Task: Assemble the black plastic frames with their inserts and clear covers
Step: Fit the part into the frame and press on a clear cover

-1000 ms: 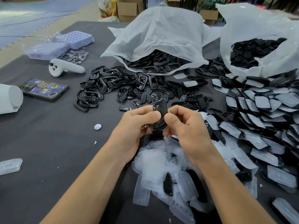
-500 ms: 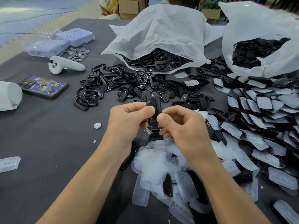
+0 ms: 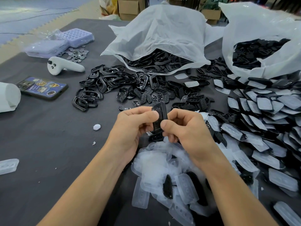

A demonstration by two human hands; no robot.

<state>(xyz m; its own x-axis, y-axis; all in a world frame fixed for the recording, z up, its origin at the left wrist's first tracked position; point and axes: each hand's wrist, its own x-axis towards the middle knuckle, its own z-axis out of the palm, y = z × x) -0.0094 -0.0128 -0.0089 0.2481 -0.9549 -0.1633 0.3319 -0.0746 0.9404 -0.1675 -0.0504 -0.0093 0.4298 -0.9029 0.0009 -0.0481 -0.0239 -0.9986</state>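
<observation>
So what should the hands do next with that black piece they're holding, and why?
Probably squeeze the thumbs together to press its parts snug. The left hand and right hand both pinch one black frame, held upright on its edge between the thumbs, above the pile of clear covers. Whether its cover is already on, I cannot tell.

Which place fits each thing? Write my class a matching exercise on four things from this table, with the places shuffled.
Things
1. phone
2. white controller
3. black frame
4. clear covers pile

Places
A. pinched between left hand and right hand
B. nearest the person, between the forearms
C. beside the white roll
D. beside the silver discs

Pairs: 1-C, 2-D, 3-A, 4-B
</observation>
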